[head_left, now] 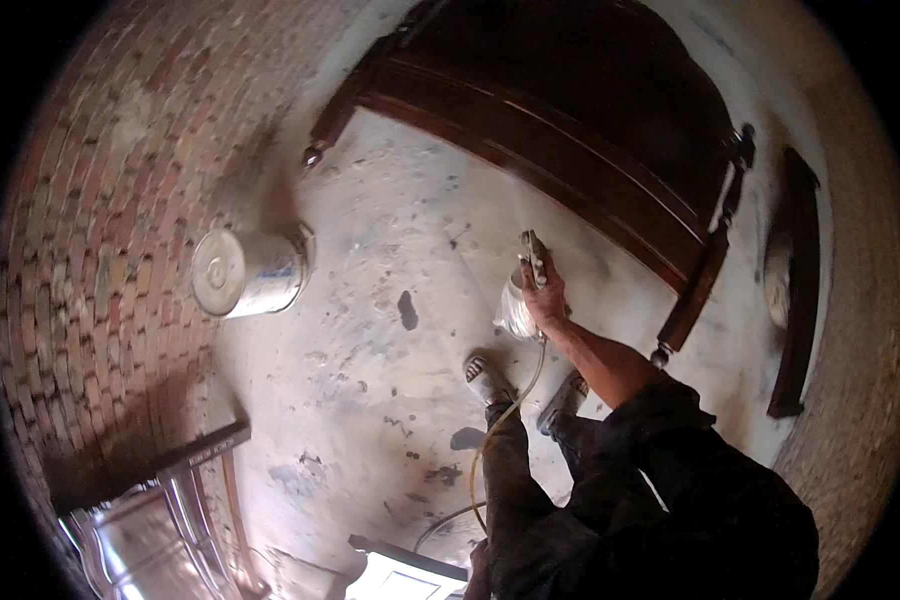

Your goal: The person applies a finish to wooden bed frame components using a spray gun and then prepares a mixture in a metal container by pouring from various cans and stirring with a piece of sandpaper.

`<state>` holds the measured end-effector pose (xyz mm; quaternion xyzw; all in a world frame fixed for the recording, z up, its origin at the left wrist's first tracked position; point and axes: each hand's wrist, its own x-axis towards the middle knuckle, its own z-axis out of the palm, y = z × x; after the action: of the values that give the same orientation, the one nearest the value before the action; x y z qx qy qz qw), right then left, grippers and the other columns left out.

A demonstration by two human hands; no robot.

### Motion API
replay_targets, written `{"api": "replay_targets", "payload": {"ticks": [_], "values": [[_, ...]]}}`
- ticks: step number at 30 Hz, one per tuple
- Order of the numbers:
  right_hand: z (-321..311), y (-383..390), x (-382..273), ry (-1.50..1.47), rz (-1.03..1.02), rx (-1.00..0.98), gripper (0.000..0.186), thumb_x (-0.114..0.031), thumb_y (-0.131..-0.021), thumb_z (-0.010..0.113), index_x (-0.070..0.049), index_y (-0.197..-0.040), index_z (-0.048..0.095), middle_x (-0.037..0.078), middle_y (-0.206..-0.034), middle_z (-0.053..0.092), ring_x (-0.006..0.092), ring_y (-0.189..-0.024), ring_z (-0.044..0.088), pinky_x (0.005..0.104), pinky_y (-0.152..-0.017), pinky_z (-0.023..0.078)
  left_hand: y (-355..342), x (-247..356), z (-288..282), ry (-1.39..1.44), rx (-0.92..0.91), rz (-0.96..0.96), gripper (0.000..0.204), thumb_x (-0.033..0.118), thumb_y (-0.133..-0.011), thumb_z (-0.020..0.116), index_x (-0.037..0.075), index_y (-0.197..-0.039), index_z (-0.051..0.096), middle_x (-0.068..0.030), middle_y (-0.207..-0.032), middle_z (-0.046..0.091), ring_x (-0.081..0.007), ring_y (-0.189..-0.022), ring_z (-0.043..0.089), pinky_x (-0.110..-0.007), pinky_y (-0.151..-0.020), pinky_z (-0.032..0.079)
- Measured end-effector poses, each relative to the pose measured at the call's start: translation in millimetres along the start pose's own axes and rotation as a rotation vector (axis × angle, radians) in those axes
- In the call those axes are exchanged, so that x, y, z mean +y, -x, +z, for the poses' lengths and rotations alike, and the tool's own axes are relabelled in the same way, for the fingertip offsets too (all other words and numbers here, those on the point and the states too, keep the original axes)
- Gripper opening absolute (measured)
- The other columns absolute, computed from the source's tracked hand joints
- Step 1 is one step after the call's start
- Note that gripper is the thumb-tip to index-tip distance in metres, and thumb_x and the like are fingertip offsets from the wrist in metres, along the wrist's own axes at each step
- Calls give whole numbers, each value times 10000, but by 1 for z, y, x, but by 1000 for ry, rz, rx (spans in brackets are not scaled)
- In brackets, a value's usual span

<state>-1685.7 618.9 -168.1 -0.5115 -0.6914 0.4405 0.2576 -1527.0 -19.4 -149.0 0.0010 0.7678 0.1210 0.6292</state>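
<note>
- Dark-brown wood makes up the headboard (570, 135), turned posts at its ends, standing on a paint-spotted floor (360, 250) just ahead of the person.
- Fingers of the right hand (545, 300) are closed round the handle of a spray gun (532, 250) (whether the trigger is squeezed cannot be told), its nozzle end toward the headboard.
- Pale and rounded, a cup (515, 308) sits beside that hand, while a yellowish hose (523, 393) drops past the legs (515, 465).
- Only part of the left hand (478, 572) shows at the lower edge; its grip cannot be told.
- Clean spraying, by judgement, calls for a nozzle square to the wood, level overlapping strokes and a hose clear of both feet.
</note>
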Motion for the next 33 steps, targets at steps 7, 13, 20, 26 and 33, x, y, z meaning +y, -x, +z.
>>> {"api": "replay_targets", "payload": {"ticks": [7, 13, 20, 26, 33], "values": [[109, -36, -15, 12, 39, -427, 585, -500, -906, 641, -47, -1274, 610, 132, -1186, 658, 239, -1059, 632, 395, -929, 498, 44, 112, 22, 141, 53, -6, 348, 386, -905, 548, 129, -1071, 715, -116, -1025, 711, -275, -959, 682, -442, -804, 527], [-50, 44, -53, 252, -49, -809, 546, -451, -950, 620, 25, -1216, 634, 153, -1163, 659, 239, -1041, 632, 383, -902, 510, 55, 111, 161, 638, 454, -169, 209, 229, -868, 576, 142, -968, 738, -125, -974, 712, -315, -961, 677, -429, -791, 554], [-234, 129, -61, 113, -650, -1484, 473, -267, -993, 549, 54, -1340, 520, 243, -1333, 567, 357, -1232, 552, 461, -1038, 427, 120, 176, 279, 536, 739, -321, 262, 247, -916, 571, 148, -1122, 698, -147, -1178, 634, -337, -1160, 578, -446, -895, 510], [-290, 269, -169, -28, -836, -1741, 572, -122, -916, 576, 5, -1447, 405, 236, -1366, 507, 364, -1187, 564, 450, -1013, 448, 205, 237, 283, 1154, 1099, 288, 613, 383, -885, 679, 30, -1349, 487, -249, -1212, 598, -432, -1149, 551, -467, -914, 490], [-326, 440, -149, -61, -1932, -2004, 707, -112, -843, 637, 81, -1430, 295, 309, -1380, 393, 460, -1280, 416, 490, -1088, 364, 339, 285, 274, 2085, 1288, 335, 648, 498, -917, 642, -7, -1301, 514, -90, -1120, 608, -198, -1030, 559, -340, -905, 463]]}}
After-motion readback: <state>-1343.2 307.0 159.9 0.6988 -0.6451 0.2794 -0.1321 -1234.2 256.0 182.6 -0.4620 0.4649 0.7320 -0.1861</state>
